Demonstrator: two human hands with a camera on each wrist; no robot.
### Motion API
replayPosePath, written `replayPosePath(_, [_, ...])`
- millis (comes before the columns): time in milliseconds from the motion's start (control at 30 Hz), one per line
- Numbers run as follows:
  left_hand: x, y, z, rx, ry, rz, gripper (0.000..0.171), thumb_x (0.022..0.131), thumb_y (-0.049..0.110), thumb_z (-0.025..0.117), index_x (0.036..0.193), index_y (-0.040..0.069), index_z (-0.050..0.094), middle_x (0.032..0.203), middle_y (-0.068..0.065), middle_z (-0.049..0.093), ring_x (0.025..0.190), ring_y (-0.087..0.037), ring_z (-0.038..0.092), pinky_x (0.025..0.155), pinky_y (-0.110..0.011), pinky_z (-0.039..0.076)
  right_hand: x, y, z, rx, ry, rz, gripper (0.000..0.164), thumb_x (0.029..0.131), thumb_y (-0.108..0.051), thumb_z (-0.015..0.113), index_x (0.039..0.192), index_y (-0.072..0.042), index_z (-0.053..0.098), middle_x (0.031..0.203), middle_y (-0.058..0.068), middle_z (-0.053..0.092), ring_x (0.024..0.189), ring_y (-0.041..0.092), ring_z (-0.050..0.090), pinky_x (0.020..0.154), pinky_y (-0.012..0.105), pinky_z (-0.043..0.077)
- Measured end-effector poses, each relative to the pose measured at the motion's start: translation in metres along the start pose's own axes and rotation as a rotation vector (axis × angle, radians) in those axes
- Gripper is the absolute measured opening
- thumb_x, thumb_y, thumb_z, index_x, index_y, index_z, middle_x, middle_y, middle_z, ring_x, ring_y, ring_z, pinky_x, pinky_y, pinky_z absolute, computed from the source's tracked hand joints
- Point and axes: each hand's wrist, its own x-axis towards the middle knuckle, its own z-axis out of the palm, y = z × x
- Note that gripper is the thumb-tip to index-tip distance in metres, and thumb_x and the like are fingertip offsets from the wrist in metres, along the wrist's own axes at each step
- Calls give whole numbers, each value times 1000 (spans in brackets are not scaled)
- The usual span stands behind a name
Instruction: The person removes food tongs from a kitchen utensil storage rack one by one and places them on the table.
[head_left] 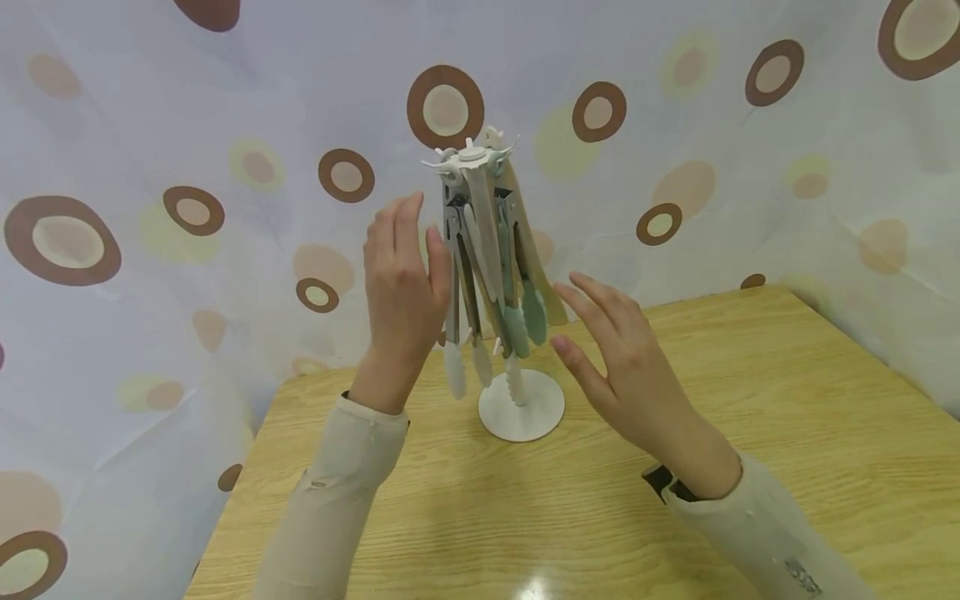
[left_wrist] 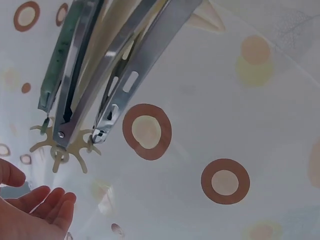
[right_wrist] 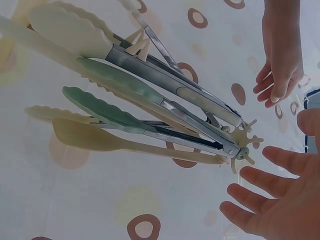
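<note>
A white utensil stand with a hooked top (head_left: 472,154) and a round base (head_left: 522,423) is upright on the table. Kitchen tongs hang from it: green-tipped tongs (head_left: 514,332), whitish-tipped tongs (head_left: 454,371) and others with metal arms. Among them hangs a beige spoon-like utensil (right_wrist: 85,134). My left hand (head_left: 405,271) is raised at the stand's left side, fingers extended upward, holding nothing. On the other side my right hand (head_left: 626,362) hovers near the hanging tips, fingers spread; the right wrist view shows a gap between it and the hooks.
The light wood table (head_left: 675,517) carries the stand near its back edge. Behind it hangs a pale cloth (head_left: 255,92) with brown rings and coloured dots, which also runs along both sides.
</note>
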Motion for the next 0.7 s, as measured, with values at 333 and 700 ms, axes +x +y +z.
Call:
replayPosePath(333, [22, -22, 14, 17, -29, 11, 31, 98, 5, 43, 122, -9, 56, 114, -23, 55, 106, -36, 51, 97, -42, 40, 1, 2, 1, 12, 18, 8, 56, 103, -45, 37, 138, -3, 49, 140, 19, 46, 126, 39, 43, 101, 54, 34])
replayPosePath(700, [38, -35, 21, 46, -107, 39, 27, 99, 2, 43, 121, -9, 55, 113, -24, 56, 105, -37, 51, 99, -39, 39, 2, 9, 3, 8, 17, 27, 57, 103, -46, 36, 140, -4, 47, 142, 19, 45, 128, 38, 41, 102, 55, 33])
